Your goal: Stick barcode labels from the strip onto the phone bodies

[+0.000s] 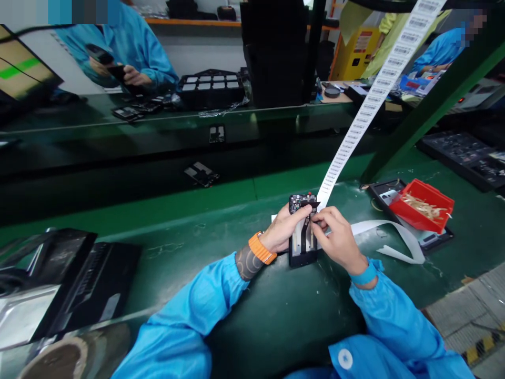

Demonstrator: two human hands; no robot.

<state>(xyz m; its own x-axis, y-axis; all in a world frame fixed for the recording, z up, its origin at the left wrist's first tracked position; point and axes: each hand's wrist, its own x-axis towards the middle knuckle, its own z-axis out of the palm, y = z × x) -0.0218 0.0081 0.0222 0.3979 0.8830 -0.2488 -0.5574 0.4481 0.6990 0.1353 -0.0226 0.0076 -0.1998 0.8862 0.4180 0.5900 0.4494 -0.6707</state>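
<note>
An opened phone (303, 243) sits just above the green bench (272, 321). The left hand (283, 229) is closed around its left side, thumb across the upper face. The right hand (335, 237) pinches narrowly at its right edge, on what I cannot tell. A barcode strip (365, 113) rises behind; a red bin (442, 199) stands rightward.

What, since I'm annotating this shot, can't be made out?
Head view, open phone: underside faces away; left hand covers part of the front.
Head view, right hand: its own fingers hide whether it grips anything.
Head view, label strip: print too small; upper end cut off by the top edge.
Head view, red bin: floor hidden by its contents.
</note>
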